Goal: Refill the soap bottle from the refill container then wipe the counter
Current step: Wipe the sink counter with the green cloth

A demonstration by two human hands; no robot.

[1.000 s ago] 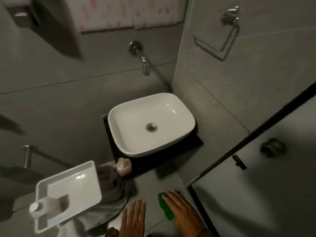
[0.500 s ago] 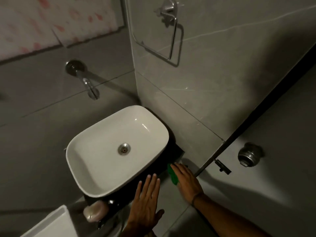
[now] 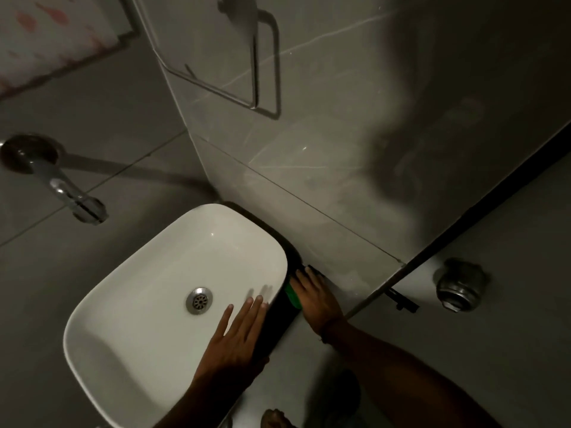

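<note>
My right hand presses a green cloth flat on the narrow black counter, in the gap between the white basin and the grey tiled wall. Only a strip of the cloth shows beside my fingers. My left hand lies flat with fingers spread on the basin's near right rim and holds nothing. The soap bottle and the refill container are out of view.
A chrome tap sticks out of the wall above the basin's far left. A metal towel ring hangs on the side wall. A glass door's dark edge and a round metal knob are to the right.
The view has swung right and closer. My right hand slid the green cloth along the counter toward the wall beside the basin. My left hand moved up onto the basin rim. The white tray and soap left view.
</note>
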